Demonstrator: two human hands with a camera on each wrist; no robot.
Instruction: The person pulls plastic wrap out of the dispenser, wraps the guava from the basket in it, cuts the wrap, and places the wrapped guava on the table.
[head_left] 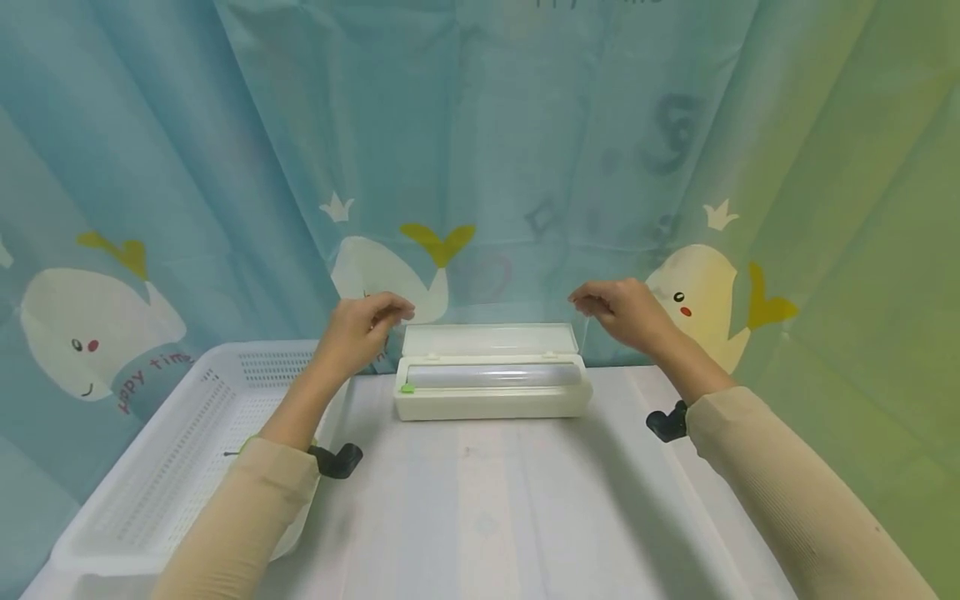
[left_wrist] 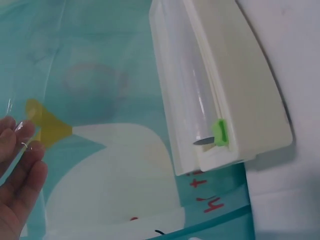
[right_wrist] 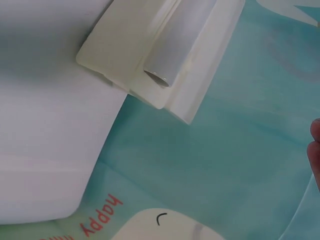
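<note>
Nearest are two beige sleeves (head_left: 810, 492), reaching in over the tabletop (head_left: 465, 500). A white basket (head_left: 133, 467) with slotted sides stands along the tabletop's left edge, partly behind the left arm. Beyond the sleeves, both hands are raised with fingertips drawn together: the left hand (head_left: 358, 333) pinches clear film (left_wrist: 9, 106), its fingers bent, and the right hand (head_left: 618, 310) pinches it too, well apart from the left. A white box (head_left: 491, 407) sits at the middle of the tabletop's far edge, lid (head_left: 487, 340) raised, a roll (head_left: 491, 377) inside and a green slider (head_left: 407, 387) at its left end. Behind hangs a blue whale-print curtain (head_left: 525, 167).
</note>
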